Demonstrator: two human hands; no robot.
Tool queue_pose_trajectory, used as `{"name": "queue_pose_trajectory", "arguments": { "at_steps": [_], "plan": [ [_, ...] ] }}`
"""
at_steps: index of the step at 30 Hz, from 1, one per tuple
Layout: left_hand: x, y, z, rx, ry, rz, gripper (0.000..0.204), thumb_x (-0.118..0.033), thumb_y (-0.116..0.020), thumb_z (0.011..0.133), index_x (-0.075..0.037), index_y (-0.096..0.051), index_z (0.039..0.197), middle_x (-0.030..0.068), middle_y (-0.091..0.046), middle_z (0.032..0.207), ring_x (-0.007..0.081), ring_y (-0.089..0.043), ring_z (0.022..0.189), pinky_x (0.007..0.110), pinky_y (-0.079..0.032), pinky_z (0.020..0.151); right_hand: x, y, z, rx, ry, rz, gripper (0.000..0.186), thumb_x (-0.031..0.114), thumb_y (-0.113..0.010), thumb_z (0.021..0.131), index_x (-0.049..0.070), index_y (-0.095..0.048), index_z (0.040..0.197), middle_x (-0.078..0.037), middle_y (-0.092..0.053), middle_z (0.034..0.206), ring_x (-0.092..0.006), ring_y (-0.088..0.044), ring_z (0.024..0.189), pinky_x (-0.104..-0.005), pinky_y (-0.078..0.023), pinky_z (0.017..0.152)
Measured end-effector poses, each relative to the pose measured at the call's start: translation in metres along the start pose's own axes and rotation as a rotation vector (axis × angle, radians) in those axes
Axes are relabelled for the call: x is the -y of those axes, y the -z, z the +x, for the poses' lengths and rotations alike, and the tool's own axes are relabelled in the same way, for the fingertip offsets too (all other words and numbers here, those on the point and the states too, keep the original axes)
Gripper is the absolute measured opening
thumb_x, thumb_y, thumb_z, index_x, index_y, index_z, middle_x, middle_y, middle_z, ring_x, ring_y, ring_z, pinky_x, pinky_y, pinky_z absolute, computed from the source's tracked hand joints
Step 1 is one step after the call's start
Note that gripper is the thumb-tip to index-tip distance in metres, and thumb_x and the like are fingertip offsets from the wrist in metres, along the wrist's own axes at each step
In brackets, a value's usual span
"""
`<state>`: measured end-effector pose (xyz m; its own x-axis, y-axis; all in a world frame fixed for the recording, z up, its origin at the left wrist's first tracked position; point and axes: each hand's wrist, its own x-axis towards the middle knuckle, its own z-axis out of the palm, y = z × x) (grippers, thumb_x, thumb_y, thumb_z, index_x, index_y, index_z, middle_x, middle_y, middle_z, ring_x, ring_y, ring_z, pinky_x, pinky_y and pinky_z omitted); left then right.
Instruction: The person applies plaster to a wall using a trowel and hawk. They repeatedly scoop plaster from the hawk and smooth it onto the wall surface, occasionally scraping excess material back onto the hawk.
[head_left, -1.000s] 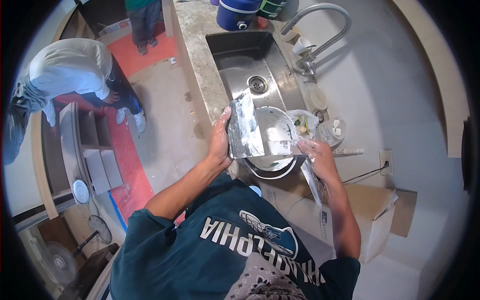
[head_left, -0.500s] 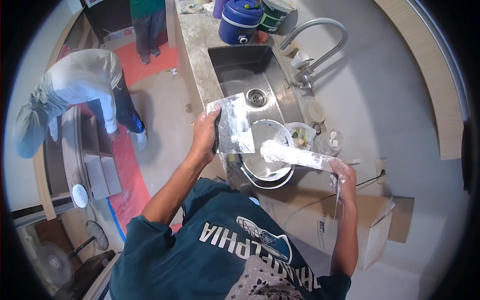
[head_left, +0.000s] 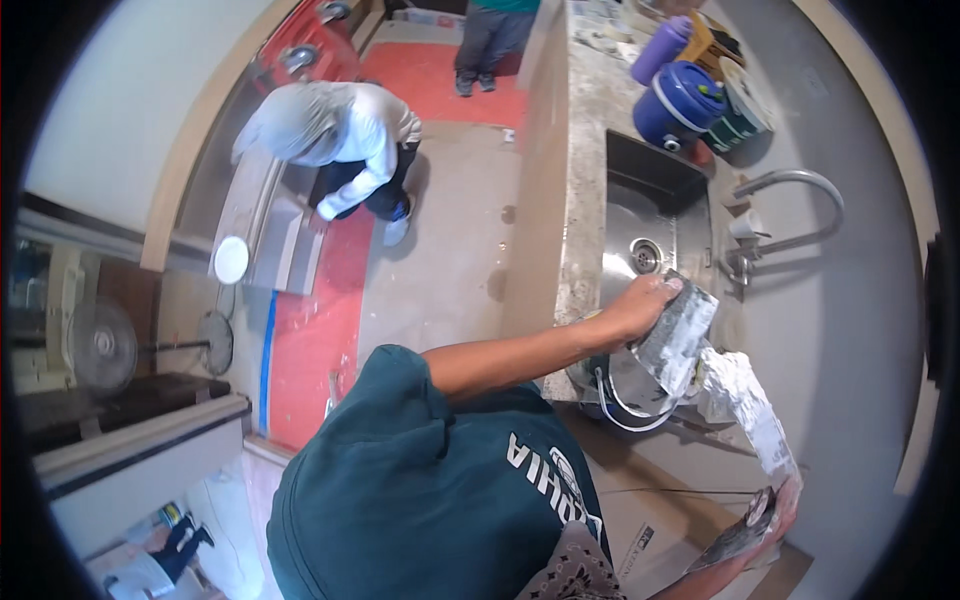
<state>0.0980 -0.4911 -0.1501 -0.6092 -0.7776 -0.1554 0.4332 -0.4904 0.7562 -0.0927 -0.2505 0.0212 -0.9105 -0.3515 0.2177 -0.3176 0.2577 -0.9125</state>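
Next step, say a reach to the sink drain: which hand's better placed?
Probably left: the left hand, gripping a flat plate, appears close to the drain; the right hand is farther off, holding a white-coated blade.

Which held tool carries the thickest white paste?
The long, narrow blade in the right hand: thick white paste heaps at its far end, while the broad plate in the left hand is only smeared.
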Motion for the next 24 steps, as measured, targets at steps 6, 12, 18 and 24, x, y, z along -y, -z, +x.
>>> {"name": "queue_pose_trajectory", "arguments": {
  "at_steps": [6, 12, 18, 24],
  "plan": [
    [-0.002, 0.005, -0.014, -0.086, 0.028, -0.232, 0.034, -0.031, -0.048, 0.101, -0.001, -0.063, 0.1, 0.0061, -0.065, 0.088, 0.014, -0.06, 0.077, 0.034, -0.048, 0.072, 0.003, -0.022, 0.014, -0.064, -0.091, -0.014, 0.029, 0.029, -0.059, 0.093, 0.002, -0.064, 0.103, -0.008, -0.059, 0.098, -0.0224, -0.052, 0.083, -0.0364, -0.041, 0.073],
    [0.0, 0.019, -0.024, -0.084, 0.116, -0.276, 0.033, -0.032, -0.048, 0.102, -0.003, -0.063, 0.108, 0.006, -0.068, 0.096, 0.0136, -0.066, 0.08, 0.03, -0.053, 0.075, 0.004, -0.035, 0.005, -0.021, -0.078, -0.09, 0.037, 0.03, -0.058, 0.095, -0.003, -0.064, 0.112, -0.019, -0.06, 0.115, -0.0323, -0.055, 0.104, -0.0443, -0.043, 0.092],
    [-0.011, 0.018, -0.041, -0.078, 0.092, -0.326, 0.032, -0.029, -0.049, 0.101, -0.002, -0.063, 0.11, 0.0067, -0.068, 0.097, 0.0141, -0.067, 0.081, 0.031, -0.054, 0.077, -0.025, -0.004, 0.005, 0.277, 0.825, -0.516, 0.046, 0.035, -0.053, 0.098, -0.007, -0.063, 0.114, -0.025, -0.062, 0.116, -0.0389, -0.057, 0.109, -0.0487, -0.044, 0.098],
    [-0.012, 0.012, -0.039, -0.149, 0.112, -0.366, 0.035, -0.032, -0.048, 0.1, -0.002, -0.063, 0.109, 0.0085, -0.068, 0.098, 0.0171, -0.066, 0.081, 0.032, -0.053, 0.076, -0.038, 0.004, 0.01, 0.219, 0.698, -0.473, 0.038, 0.032, -0.056, 0.097, -0.003, -0.061, 0.112, -0.019, -0.06, 0.107, -0.0311, -0.055, 0.094, -0.0416, -0.042, 0.085]
  ]
}}
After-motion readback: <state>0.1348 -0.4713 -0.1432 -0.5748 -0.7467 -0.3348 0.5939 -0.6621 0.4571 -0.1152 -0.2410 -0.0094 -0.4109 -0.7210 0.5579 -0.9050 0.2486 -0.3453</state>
